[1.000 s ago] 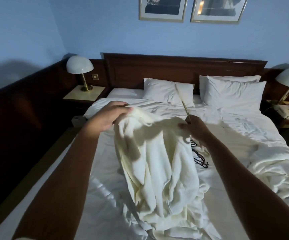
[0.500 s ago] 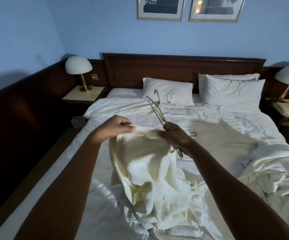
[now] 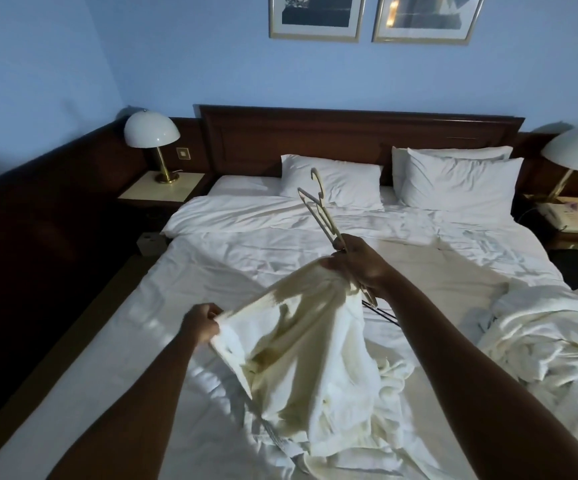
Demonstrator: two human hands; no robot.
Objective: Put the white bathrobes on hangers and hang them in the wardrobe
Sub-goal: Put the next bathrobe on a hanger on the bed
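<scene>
1. The white bathrobe [image 3: 301, 344] is held up over the middle of the bed [image 3: 149, 341], its lower folds trailing onto the sheet.
2. The left hand [image 3: 201, 323] pinches one edge of the robe, fingers curled into the cloth.
3. The right hand [image 3: 360, 263] grasps the robe's other upper end together with a pale hanger [image 3: 320, 211], hook pointing toward the headboard [image 3: 360, 136].
4. Dark hangers [image 3: 381, 313] lie on the sheet just below that hand.
5. A second bathrobe [image 3: 550, 337] lies heaped at the bed's right edge.

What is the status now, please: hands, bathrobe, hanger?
Left hand grips bathrobe edge. Right hand holds hanger and the robe's top. Robe not on hanger yet. Second bathrobe waits on bed.
</scene>
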